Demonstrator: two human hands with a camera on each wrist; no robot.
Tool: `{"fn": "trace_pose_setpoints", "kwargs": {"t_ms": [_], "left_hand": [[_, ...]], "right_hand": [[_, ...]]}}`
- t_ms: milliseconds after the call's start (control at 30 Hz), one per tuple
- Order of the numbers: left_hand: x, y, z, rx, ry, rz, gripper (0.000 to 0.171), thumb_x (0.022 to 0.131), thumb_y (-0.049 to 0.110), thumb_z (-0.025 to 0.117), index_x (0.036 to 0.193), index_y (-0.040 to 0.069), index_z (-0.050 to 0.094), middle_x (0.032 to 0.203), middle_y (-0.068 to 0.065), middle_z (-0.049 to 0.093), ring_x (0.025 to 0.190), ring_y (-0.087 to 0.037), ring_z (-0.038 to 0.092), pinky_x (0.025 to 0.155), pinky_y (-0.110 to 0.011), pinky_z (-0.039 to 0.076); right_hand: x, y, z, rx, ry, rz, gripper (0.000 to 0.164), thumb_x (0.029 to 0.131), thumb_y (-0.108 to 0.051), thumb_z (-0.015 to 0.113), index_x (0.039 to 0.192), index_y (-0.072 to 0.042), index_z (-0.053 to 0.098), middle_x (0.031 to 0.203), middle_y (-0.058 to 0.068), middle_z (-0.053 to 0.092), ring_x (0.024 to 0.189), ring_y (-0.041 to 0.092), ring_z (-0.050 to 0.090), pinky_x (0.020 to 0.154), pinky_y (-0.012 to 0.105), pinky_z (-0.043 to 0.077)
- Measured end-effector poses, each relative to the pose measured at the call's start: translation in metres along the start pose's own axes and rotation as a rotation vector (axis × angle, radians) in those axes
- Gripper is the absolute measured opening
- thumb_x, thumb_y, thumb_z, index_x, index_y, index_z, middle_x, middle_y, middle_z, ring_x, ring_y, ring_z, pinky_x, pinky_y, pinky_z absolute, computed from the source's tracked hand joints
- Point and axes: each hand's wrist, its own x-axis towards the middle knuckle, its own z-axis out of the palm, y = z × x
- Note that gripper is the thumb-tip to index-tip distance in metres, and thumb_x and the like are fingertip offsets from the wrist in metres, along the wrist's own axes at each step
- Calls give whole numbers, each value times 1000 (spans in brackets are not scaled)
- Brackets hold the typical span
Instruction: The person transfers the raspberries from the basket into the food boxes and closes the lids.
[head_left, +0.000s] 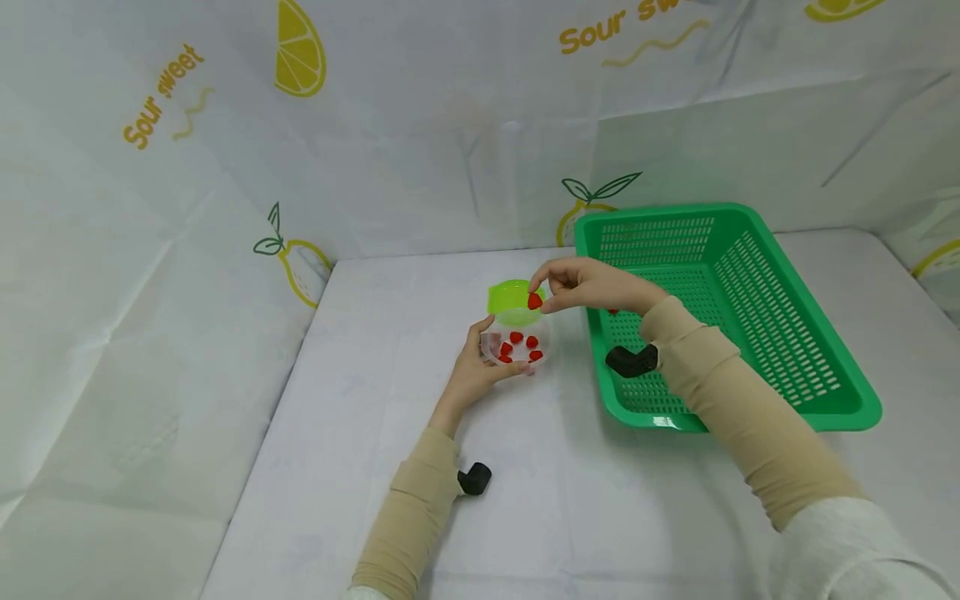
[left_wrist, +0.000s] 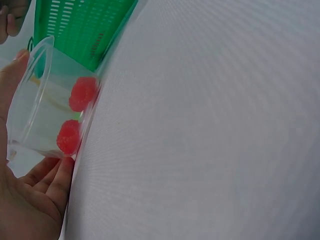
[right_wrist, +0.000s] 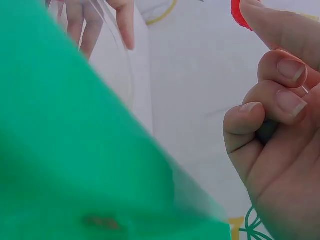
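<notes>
A red raspberry [head_left: 535, 301] is pinched between the thumb and index finger of my right hand [head_left: 594, 285], over the green lid. In the right wrist view, the other fingers of that hand are folded toward the palm. My left hand [head_left: 474, 368] grips a small clear plastic container [left_wrist: 52, 107], thumb on one side and fingers on the other. The container stands on the table with its bright green lid [head_left: 508, 297] flipped back on the far side. Several raspberries lie inside; the left wrist view shows two [left_wrist: 83, 93] through the clear wall.
A large green slotted basket [head_left: 780, 321] stands to the right, beneath my right forearm. One red piece [head_left: 613, 311] shows inside it, partly hidden by my hand. A white cloth [head_left: 352, 400] covers the table, and a lemon-print sheet [head_left: 420, 167] hangs behind.
</notes>
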Motion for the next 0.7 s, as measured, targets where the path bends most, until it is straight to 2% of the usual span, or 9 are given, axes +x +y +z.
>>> {"fn": "trace_pose_setpoints", "kwargs": {"t_ms": [200,367,700], "left_hand": [[0,-1,0,-4,-6,5,98,64,47,82,142,39,23,137,3,43,79,-17,51,70,-27,46],[-1,0,0,-8,-10,9,98,64,47,82,142,39,23,138,2,40,74,-16,49,68,-27,45],[1,0,0,0,-11,3,99,64,50,81,143,38,22,138,3,43,74,-17,50,69,-27,45]], "right_hand": [[13,-6,6,0,-23,25,31,86,-28,67,114,-17,58,72,4,44,65,23,40,57,27,33],[24,-6,9,-10,-54,48,29,86,-27,67,113,-19,59,72,3,46,62,19,39,56,27,32],[39,0,20,4,-84,26,33,86,-23,67,116,-12,58,69,7,46,59,16,41,58,26,37]]}}
